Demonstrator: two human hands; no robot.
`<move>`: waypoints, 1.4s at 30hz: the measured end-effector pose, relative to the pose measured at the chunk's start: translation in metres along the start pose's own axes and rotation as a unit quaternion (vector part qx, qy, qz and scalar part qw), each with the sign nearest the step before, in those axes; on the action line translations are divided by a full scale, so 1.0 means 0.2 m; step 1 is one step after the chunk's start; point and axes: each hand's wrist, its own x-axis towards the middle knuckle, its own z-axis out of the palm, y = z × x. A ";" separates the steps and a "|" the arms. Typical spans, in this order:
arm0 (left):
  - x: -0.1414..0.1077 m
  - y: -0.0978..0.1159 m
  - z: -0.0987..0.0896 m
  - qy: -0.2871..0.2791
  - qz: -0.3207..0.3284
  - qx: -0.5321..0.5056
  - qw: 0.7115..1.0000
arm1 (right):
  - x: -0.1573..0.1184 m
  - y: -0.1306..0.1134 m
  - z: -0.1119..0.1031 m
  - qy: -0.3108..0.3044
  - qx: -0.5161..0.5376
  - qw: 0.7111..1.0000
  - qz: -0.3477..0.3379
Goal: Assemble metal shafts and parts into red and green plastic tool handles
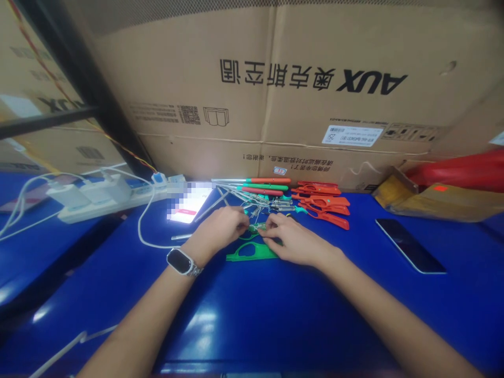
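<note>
My left hand [230,226], with a watch [180,261] on its wrist, has its fingers curled together at the left of a small green piece with thin pale wires [258,227]. From the other side, my right hand [289,239] pinches this piece between thumb and fingers. What the left fingertips hold is hidden. Just below lies an empty green lighter handle shell [252,253], flat on the table and partly under my right hand. Behind my hands are long-stemmed lighters [268,187] with red and green handles, loose wired lighter parts [258,202], and several orange handle shells [325,202].
A lit phone [192,202] lies left of the lighters, beside a white power strip [114,202] with plugs and cables. A dark phone [409,247] lies at right, below an open cardboard box [441,202]. A large carton [275,121] stands behind the blue table [268,320].
</note>
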 end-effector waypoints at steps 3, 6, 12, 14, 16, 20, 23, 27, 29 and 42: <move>0.00 0.00 0.00 0.008 -0.005 0.002 1.000 | 0.00 0.00 0.00 -0.002 -0.003 1.000 0.003; 0.00 0.00 0.01 0.007 -0.007 0.004 1.000 | 0.00 -0.01 -0.01 -0.003 0.002 1.000 0.006; 0.00 0.00 0.01 0.022 -0.006 -0.011 1.000 | 0.00 0.00 0.00 0.001 0.006 1.000 0.002; 0.00 0.00 0.01 0.024 -0.002 -0.010 1.000 | 0.00 0.00 0.00 0.002 0.007 1.000 0.002; 0.00 0.00 0.01 0.022 0.001 -0.007 1.000 | -0.01 0.00 0.00 0.001 0.005 1.000 0.005; 0.00 -0.01 0.02 0.020 0.012 0.005 1.000 | -0.01 0.01 0.01 0.005 0.002 1.000 0.010; -0.01 -0.02 0.02 0.013 0.022 0.018 1.000 | -0.01 0.01 0.02 0.002 -0.002 1.000 0.019; -0.02 -0.01 0.03 0.000 0.024 0.020 1.000 | -0.01 0.00 0.01 -0.003 -0.008 1.000 0.023; -0.02 -0.01 0.03 0.004 0.015 0.016 1.000 | 0.00 0.00 0.01 -0.001 -0.012 1.000 0.022; 0.00 -0.01 0.02 0.005 -0.004 -0.028 1.000 | 0.15 -0.02 -0.02 0.069 -0.087 0.994 0.007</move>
